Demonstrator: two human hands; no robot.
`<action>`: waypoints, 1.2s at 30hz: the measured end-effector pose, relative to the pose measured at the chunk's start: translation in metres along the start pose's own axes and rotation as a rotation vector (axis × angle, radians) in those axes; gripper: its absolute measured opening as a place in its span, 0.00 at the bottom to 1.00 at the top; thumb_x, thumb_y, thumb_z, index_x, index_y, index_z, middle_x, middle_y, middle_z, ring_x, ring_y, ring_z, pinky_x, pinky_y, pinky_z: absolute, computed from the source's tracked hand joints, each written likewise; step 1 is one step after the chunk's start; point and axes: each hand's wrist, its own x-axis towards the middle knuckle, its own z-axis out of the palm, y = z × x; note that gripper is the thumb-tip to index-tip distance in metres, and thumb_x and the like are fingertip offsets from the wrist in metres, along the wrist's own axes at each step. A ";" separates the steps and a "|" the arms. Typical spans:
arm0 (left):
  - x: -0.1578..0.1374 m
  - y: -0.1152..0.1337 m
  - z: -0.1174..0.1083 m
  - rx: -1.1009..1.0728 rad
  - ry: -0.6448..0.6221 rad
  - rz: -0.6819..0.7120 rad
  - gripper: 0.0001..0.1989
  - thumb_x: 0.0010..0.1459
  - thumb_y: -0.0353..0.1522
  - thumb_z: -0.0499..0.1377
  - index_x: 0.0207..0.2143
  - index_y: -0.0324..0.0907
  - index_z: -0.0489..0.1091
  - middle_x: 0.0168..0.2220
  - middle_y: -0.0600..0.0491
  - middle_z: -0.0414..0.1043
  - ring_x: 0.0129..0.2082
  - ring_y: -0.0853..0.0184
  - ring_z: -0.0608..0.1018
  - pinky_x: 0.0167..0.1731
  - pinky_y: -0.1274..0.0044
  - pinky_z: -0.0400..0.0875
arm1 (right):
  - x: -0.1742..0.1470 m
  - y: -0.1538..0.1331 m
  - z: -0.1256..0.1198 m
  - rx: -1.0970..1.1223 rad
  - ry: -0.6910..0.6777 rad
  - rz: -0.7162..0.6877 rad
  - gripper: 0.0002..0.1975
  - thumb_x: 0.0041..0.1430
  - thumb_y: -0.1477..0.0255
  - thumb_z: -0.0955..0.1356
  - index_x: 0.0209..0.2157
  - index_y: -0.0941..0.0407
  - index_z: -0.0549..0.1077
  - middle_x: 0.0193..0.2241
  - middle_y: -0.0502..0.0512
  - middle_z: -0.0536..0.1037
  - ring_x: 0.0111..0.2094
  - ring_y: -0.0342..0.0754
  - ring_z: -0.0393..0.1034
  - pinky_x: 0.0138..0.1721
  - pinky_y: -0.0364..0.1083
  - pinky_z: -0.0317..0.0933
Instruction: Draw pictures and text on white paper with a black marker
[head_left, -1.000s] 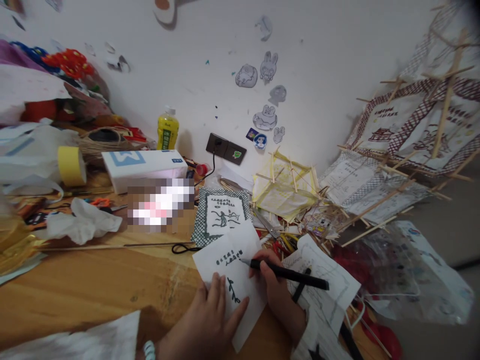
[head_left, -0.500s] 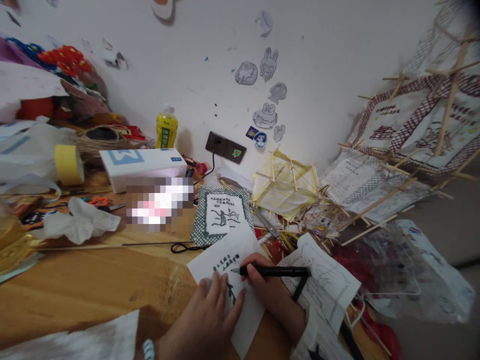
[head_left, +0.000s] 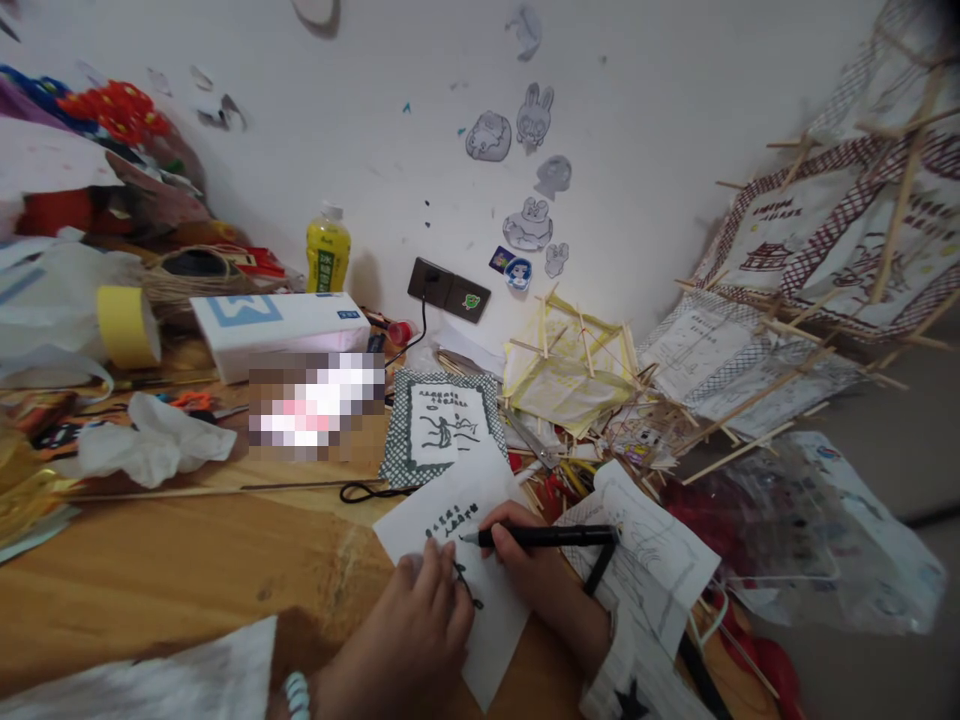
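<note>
Got a plain white sheet [head_left: 491, 575] here, lying askew on the wooden surface [head_left: 225, 560], toward the right end and well out from the back edge by the wall. Carries two short rows of small dark handwritten characters, plus a leafy little sprig in the same dark ink (half covered by fingers, so can't make out all of it). Overlaps a drawing with a dark green crosshatched border [head_left: 397, 430]. Pressed down by the left hand [head_left: 409, 635], laid flat with fingers fairly close together. See also the right hand [head_left: 536, 570], pinched around a black pen [head_left: 555, 537], tip just below the lower row. Can't tell if actually touching paper.
</note>
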 end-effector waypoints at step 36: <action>0.003 -0.001 -0.014 0.014 -0.125 0.029 0.21 0.66 0.40 0.51 0.49 0.33 0.72 0.53 0.28 0.66 0.54 0.42 0.70 0.42 0.57 0.71 | -0.003 -0.002 -0.004 0.143 0.059 0.080 0.11 0.59 0.68 0.63 0.26 0.56 0.71 0.17 0.46 0.68 0.22 0.43 0.63 0.27 0.42 0.57</action>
